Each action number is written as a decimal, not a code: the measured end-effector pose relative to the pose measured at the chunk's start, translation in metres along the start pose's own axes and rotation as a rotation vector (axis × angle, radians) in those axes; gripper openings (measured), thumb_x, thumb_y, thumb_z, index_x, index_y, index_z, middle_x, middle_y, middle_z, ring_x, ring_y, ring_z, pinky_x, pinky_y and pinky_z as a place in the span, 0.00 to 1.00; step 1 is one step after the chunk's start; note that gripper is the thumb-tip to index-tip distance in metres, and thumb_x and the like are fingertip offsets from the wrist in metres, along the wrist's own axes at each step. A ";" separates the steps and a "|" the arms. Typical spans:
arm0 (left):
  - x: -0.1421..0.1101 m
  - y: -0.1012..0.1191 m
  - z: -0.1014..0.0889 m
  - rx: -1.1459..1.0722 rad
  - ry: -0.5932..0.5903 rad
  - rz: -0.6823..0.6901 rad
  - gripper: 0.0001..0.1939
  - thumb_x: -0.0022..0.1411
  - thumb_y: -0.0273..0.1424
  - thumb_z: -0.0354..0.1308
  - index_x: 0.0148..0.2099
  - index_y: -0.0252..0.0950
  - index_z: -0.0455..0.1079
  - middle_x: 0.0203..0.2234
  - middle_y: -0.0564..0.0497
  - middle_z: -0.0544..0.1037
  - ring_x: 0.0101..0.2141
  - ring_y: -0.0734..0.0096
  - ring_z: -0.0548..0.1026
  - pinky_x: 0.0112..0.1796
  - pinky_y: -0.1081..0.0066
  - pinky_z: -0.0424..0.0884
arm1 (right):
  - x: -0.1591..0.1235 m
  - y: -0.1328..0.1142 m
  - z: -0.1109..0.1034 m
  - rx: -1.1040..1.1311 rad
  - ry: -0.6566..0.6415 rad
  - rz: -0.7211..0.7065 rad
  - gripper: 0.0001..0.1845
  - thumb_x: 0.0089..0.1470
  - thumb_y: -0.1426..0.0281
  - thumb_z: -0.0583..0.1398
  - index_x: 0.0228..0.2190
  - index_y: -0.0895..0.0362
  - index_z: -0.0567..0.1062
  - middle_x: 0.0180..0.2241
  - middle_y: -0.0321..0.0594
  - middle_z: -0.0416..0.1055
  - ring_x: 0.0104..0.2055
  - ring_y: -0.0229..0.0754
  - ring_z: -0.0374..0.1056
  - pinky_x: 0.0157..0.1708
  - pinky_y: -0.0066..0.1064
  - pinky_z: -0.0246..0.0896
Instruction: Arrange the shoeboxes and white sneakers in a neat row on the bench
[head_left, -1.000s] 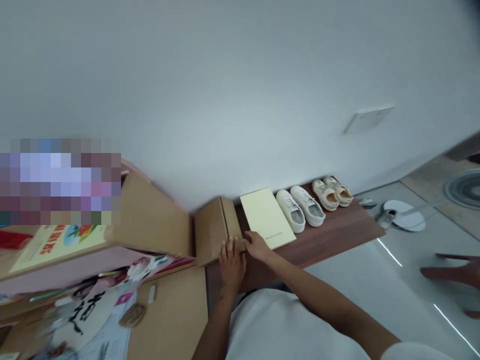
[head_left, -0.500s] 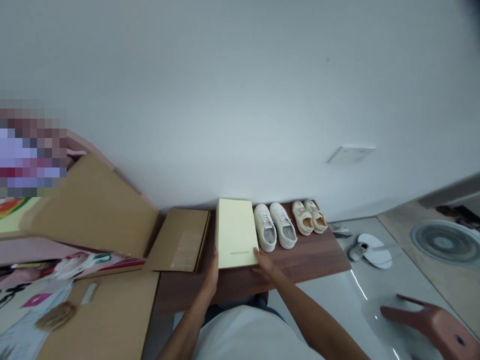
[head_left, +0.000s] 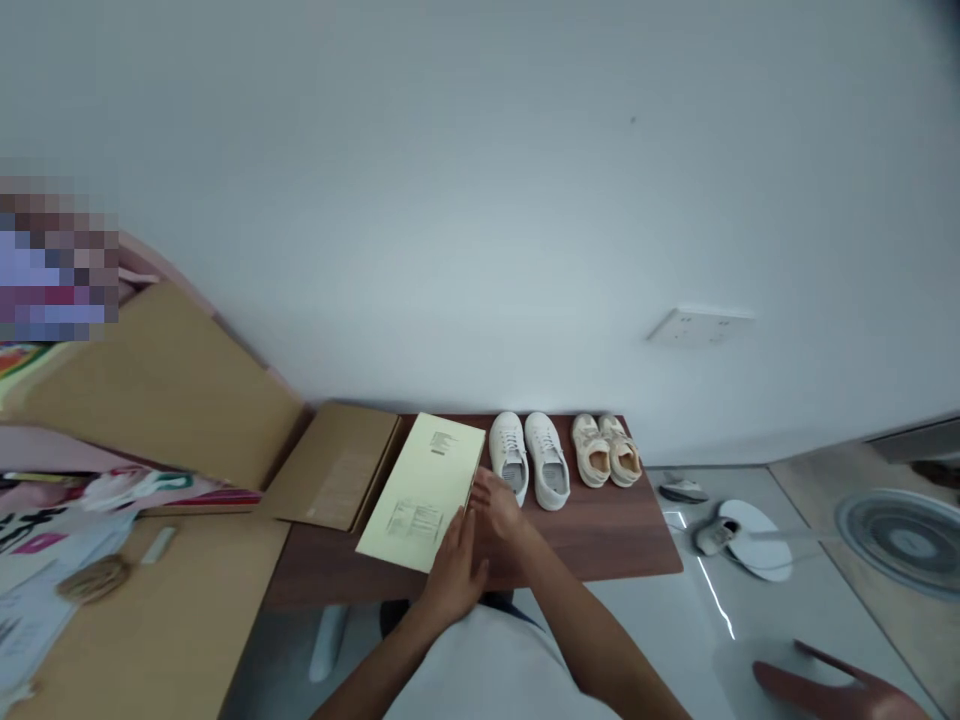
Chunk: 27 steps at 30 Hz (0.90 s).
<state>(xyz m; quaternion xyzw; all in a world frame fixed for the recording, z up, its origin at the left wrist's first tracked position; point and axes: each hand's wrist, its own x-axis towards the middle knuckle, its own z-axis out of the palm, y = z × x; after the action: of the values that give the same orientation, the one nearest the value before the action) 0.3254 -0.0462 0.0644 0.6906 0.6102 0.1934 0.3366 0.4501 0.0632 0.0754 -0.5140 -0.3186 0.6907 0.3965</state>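
Note:
A pale yellow shoe box (head_left: 421, 490) lies at a slant on the brown wooden bench (head_left: 600, 545), with a face bearing small dark print upward. Along its near right edge rests my left hand (head_left: 454, 570), fingers stretched out and thumb apart. My right hand (head_left: 496, 503) is at the box's right side, fingers loosely bent and spread towards the edge; whether the fingertips press on it is hard to see. Just right of that hand stands a pair of white sneakers (head_left: 529, 460). Farther right is a pair of cream sneakers (head_left: 606, 452).
A brown cardboard box (head_left: 337, 465) lies left of the shoe box. Large open cardboard (head_left: 150, 390) and papers (head_left: 45, 590) fill the left side. On the floor at right are a loose shoe (head_left: 716, 537), a round white disc (head_left: 757, 540), a pink stool (head_left: 832, 685) and a fan (head_left: 911, 540).
The shoe box has turned over from its lettered lid to a printed face and now slants left. My left hand has moved from its left side to its right edge.

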 end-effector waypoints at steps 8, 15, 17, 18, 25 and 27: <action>0.110 0.048 0.053 -0.050 0.063 -0.195 0.24 0.60 0.29 0.61 0.58 0.30 0.72 0.65 0.33 0.64 0.68 0.44 0.57 0.65 0.48 0.57 | 0.000 -0.002 -0.126 -0.824 0.656 -0.259 0.21 0.48 0.58 0.65 0.42 0.58 0.79 0.58 0.57 0.68 0.64 0.63 0.59 0.60 0.50 0.55; 0.140 0.052 0.066 -0.740 0.176 -0.450 0.11 0.58 0.35 0.64 0.37 0.32 0.77 0.41 0.42 0.81 0.48 0.53 0.78 0.50 0.58 0.73 | 0.012 -0.005 -0.186 -0.360 0.516 -0.117 0.25 0.46 0.44 0.64 0.24 0.53 0.68 0.27 0.38 0.72 0.38 0.49 0.70 0.40 0.39 0.68; 0.131 0.050 0.070 -1.023 0.188 -0.575 0.13 0.59 0.37 0.63 0.41 0.33 0.75 0.40 0.43 0.81 0.44 0.58 0.80 0.46 0.60 0.76 | 0.007 -0.002 -0.193 -0.133 0.446 -0.014 0.27 0.44 0.43 0.65 0.26 0.52 0.67 0.26 0.35 0.71 0.36 0.45 0.70 0.35 0.35 0.70; 0.126 0.050 0.073 -1.108 0.189 -0.637 0.12 0.59 0.35 0.62 0.44 0.34 0.74 0.41 0.44 0.81 0.43 0.60 0.80 0.45 0.61 0.76 | 0.004 0.000 -0.196 -0.059 0.435 0.040 0.27 0.43 0.43 0.66 0.28 0.52 0.67 0.27 0.34 0.71 0.36 0.44 0.70 0.34 0.35 0.71; 0.105 0.056 0.082 -0.511 0.089 -0.771 0.24 0.61 0.34 0.59 0.59 0.33 0.65 0.54 0.35 0.75 0.56 0.51 0.75 0.55 0.54 0.71 | -0.033 0.016 -0.245 -0.198 0.571 0.158 0.26 0.46 0.45 0.65 0.37 0.51 0.72 0.39 0.42 0.75 0.42 0.50 0.73 0.38 0.40 0.73; 0.113 0.058 0.081 -0.319 0.143 -0.717 0.25 0.59 0.36 0.62 0.57 0.30 0.67 0.56 0.31 0.73 0.61 0.47 0.69 0.59 0.53 0.66 | -0.040 0.010 -0.271 -0.347 0.659 0.051 0.27 0.49 0.45 0.63 0.40 0.53 0.73 0.44 0.47 0.75 0.50 0.55 0.71 0.46 0.43 0.71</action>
<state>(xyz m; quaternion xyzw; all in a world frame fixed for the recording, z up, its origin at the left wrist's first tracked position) 0.4424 0.0438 0.0326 0.3578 0.7967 0.2036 0.4425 0.7147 0.0328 0.0127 -0.7760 -0.2736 0.4335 0.3674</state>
